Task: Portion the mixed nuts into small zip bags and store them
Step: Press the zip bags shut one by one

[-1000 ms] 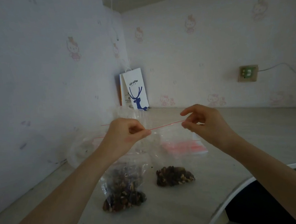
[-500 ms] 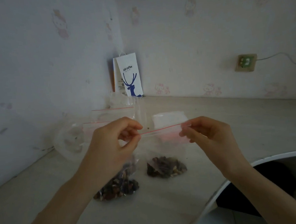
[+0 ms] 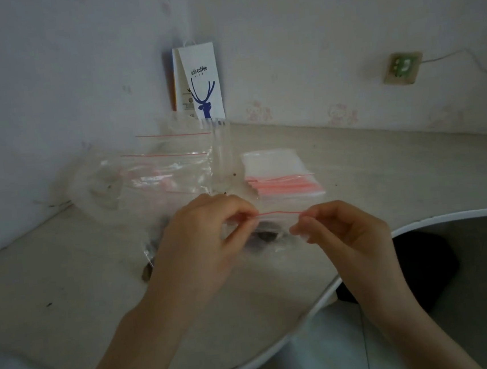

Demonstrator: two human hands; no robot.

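Largely hidden behind the left hand (image 3: pixel 200 248), a second clear bag of nuts (image 3: pixel 148 254) shows only its edge. Over the pale counter (image 3: pixel 383 170) in a wallpapered corner, the left and right hand (image 3: pixel 342 234) each pinch, thumb against forefinger, the red-lined top of a small clear zip bag (image 3: pixel 272 221) holding dark nuts.

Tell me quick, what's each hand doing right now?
Left hand: closed, pinching the left end of the small zip bag at its top edge.
Right hand: closed, pinching the right end of the same bag.
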